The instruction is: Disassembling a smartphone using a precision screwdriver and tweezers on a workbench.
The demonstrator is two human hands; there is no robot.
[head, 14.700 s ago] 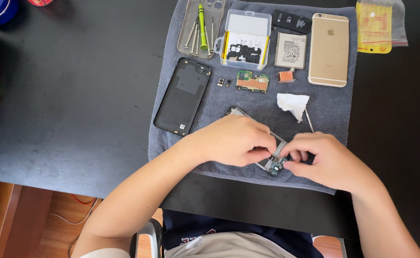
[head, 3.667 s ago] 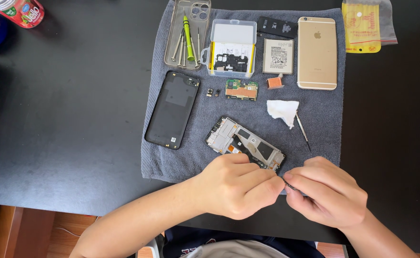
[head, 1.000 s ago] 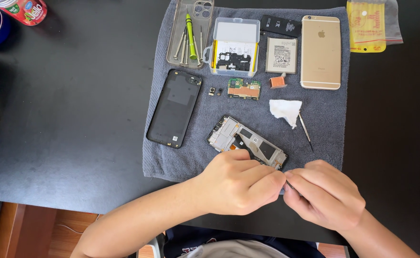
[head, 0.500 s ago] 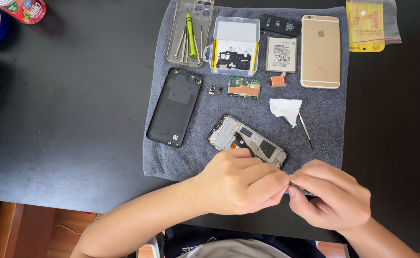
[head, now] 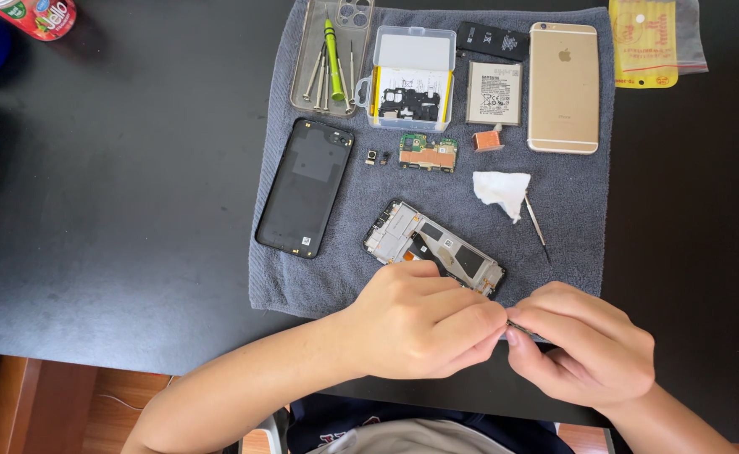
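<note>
My left hand and my right hand meet fingertip to fingertip at the near edge of a grey towel. Together they pinch a small thin metal piece, mostly hidden by my fingers. Just beyond my left hand an opened phone frame lies at an angle on the towel. A black back cover lies to its left. A small circuit board and tiny camera modules sit farther back.
At the back of the towel are a clear tray of screwdrivers, a clear parts box, a battery and a gold phone lying face down. A white tissue and thin metal tool lie on the right.
Earlier both hands worked on the phone frame; it now lies alone on the towel. In the last second my right hand has drawn slightly right, fingertips still together.
</note>
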